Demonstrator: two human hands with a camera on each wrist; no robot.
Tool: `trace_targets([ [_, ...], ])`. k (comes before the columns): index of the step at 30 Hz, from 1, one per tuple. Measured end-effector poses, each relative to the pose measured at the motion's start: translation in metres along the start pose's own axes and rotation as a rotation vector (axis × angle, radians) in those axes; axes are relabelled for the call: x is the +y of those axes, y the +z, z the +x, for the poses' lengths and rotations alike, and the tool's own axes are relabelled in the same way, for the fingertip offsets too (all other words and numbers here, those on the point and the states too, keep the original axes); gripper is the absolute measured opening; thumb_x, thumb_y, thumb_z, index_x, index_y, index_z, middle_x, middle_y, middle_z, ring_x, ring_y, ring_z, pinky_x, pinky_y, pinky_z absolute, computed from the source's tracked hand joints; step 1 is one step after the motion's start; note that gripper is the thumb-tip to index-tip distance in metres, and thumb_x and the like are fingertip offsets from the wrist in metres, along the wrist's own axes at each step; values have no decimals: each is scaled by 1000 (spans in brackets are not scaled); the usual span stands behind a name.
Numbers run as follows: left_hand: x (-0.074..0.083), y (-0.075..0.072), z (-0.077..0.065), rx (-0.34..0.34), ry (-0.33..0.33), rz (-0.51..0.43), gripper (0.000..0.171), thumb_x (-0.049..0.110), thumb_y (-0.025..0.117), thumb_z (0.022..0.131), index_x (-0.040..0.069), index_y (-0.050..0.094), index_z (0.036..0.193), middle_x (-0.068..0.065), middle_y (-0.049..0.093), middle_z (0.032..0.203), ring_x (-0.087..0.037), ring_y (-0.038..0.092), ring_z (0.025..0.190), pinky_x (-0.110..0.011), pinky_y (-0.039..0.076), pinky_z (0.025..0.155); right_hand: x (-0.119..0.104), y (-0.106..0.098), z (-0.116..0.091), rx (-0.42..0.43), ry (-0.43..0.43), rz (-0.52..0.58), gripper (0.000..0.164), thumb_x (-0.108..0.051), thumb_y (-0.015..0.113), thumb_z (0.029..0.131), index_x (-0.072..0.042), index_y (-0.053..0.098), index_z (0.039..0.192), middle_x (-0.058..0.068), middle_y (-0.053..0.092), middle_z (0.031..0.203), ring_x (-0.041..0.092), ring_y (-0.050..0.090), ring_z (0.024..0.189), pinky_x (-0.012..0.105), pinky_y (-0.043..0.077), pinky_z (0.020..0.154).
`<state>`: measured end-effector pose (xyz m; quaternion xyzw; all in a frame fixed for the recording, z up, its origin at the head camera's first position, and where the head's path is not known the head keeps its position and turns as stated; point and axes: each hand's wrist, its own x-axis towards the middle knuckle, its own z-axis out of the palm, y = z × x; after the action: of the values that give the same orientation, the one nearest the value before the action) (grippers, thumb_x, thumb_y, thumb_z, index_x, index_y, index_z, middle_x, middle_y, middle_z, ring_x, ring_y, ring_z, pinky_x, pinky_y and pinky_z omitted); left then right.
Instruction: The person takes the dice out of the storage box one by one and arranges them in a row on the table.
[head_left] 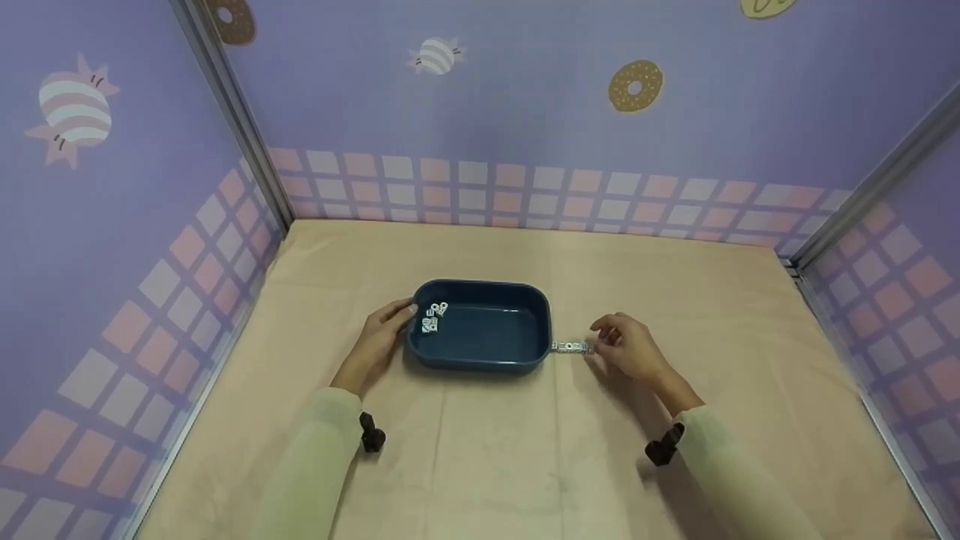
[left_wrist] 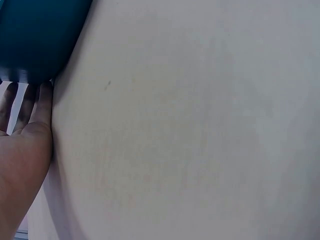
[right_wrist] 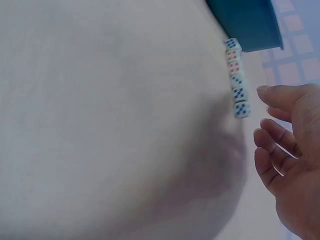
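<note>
A dark blue rectangular tray point(head_left: 484, 365) sits on the cloth, with several white dice point(head_left: 430, 324) clustered inside its left end. My left hand point(head_left: 380, 337) holds the tray's left side, the thumb tip at the rim and the fingers outside; in the left wrist view the fingers point(left_wrist: 44, 105) meet the tray's outer wall point(left_wrist: 37, 55). Several dice form a straight row point(right_wrist: 236, 80) from the tray's right wall, showing blue and red pips. My right hand point(head_left: 628, 346) hovers by the row's outer end, fingers loosely bent and holding nothing in the right wrist view.
A pale cloth point(head_left: 495, 457) covers the table. Purple patterned panels stand at the back point(head_left: 525, 112), left point(head_left: 135, 225) and right point(head_left: 922, 247), joined by metal corner posts. A dark wrist device point(head_left: 663, 446) is worn on each wrist.
</note>
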<state>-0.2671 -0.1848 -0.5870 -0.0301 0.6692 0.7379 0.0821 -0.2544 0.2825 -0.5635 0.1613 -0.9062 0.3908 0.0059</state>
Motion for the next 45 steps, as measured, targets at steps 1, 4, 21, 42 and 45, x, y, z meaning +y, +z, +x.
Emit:
trace_targets([
  [1, 0, -1, 0, -1, -2, -1, 52, 33, 66, 107, 7, 56, 151, -10, 52, 157, -25, 48, 146, -36, 41, 121, -4, -1, 2, 21, -17, 1, 25, -3, 79, 94, 3, 72, 118, 11, 66, 100, 25, 65, 90, 33, 55, 76],
  [4, 0, -2, 0, -6, -4, -4, 53, 34, 65, 107, 7, 55, 152, -11, 51, 158, -26, 47, 147, -37, 40, 122, -19, -3, 12, 77, -67, 5, 22, -7, 79, 96, 3, 73, 115, 9, 67, 98, 23, 64, 89, 34, 55, 78],
  [21, 5, -1, 2, -4, 27, 31, 53, 34, 65, 108, 6, 55, 152, -11, 53, 156, -25, 48, 146, -37, 40, 122, -114, 51, 79, 171, -189, 254, 23, -9, 79, 96, 0, 75, 117, 10, 73, 105, 24, 68, 98, 26, 57, 80],
  [42, 0, 1, 0, -16, 47, 17, 47, 30, 64, 109, 6, 59, 149, -11, 55, 154, -25, 53, 142, -39, 43, 120, -167, 159, 109, 94, -156, 267, 27, -11, 80, 96, 0, 74, 119, 11, 70, 111, 22, 69, 101, 36, 61, 90],
  [45, 0, -1, -1, -16, 54, 11, 47, 30, 63, 109, 6, 58, 150, -11, 55, 154, -25, 53, 142, -39, 42, 120, -168, 170, 109, 39, -157, 216, 21, -11, 79, 97, -2, 75, 116, 8, 70, 108, 20, 68, 98, 32, 60, 88],
])
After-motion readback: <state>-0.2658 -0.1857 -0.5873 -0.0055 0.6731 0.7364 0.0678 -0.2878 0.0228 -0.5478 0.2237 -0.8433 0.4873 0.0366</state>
